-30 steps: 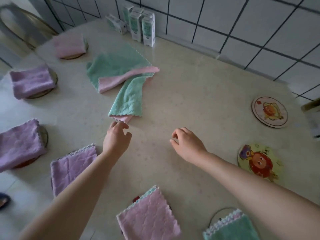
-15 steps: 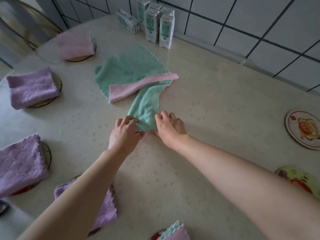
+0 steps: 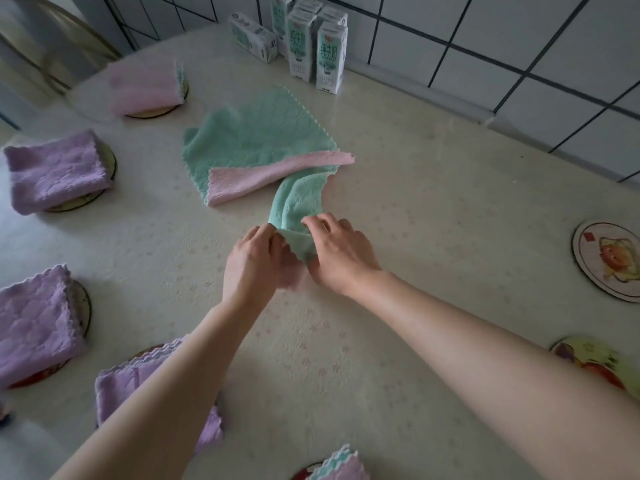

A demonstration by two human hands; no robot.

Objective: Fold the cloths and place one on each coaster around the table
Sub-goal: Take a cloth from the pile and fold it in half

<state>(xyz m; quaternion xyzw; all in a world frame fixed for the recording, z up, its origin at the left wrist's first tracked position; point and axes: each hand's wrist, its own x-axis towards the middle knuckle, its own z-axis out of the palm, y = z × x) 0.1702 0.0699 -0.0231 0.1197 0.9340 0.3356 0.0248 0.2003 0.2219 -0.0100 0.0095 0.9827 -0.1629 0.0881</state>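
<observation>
From my end I count five places served. The pink cloth (image 3: 142, 86) lies folded on its coaster at the far left. The upper purple cloth (image 3: 55, 171) and the lower purple cloth (image 3: 34, 327) each sit folded on a coaster along the left edge. A third purple cloth (image 3: 110, 393) is half hidden behind the left forearm. A pink-and-green cloth (image 3: 341, 467) just shows at the bottom of the view, on a coaster too as far as I can make out. Two places wait on the right, where the fruit coaster (image 3: 609, 261) and the near coaster (image 3: 588, 355) lie bare, well apart from the work. What is left sits in the middle of the table (image 3: 450, 220). There a loose green cloth (image 3: 256, 140) is spread flat with a pink underside turned up, and a rumpled green strip (image 3: 298, 199) runs from it toward the hands. I cannot tell whether that is one cloth or two overlapping, though two would match the two bare coasters. The left hand (image 3: 252, 261) and the right hand (image 3: 341, 254) are side by side at the near end of that strip. Both have fingers curled onto it, pinching its end at the tabletop. I judge this to be the very start of a fold, with nothing squared up yet, so the folding and two placements remain. The milk cartons (image 3: 330, 53) by the wall play no part.
</observation>
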